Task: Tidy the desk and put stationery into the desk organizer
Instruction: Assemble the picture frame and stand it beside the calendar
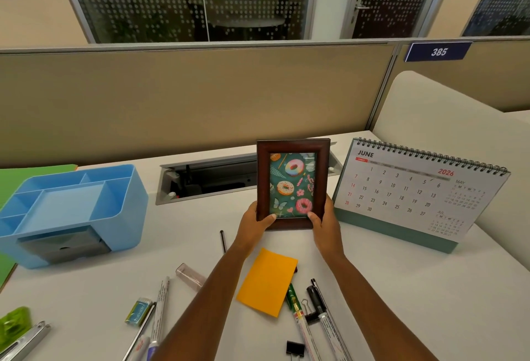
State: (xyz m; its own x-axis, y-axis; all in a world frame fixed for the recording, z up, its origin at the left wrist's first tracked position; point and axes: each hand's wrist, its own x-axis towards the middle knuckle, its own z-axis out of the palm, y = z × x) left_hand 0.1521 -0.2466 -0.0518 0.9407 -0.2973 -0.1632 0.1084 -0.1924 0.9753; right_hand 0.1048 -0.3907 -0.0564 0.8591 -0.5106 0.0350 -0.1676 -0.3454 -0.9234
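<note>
The picture frame (293, 184) stands upright between the cable tray (206, 178) and desk calendar (415, 191). The left hand (253, 224) and right hand (325, 221) grip its lower corners, thumbs in front.

Office cubicle: fabric partition (186, 96), numbered desk plate (438, 51), glass-walled meeting room (186, 2) behind.

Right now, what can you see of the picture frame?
The frame is a small portrait rectangle: dark reddish-brown, wood-look moulding around a teal print of doughnuts, butterflies and flowers. It is upright, facing the camera, left of the calendar. The left hand grips its lower left corner, the right hand its lower right, thumbs on the front. Whether its base touches the desk is unclear.
</note>
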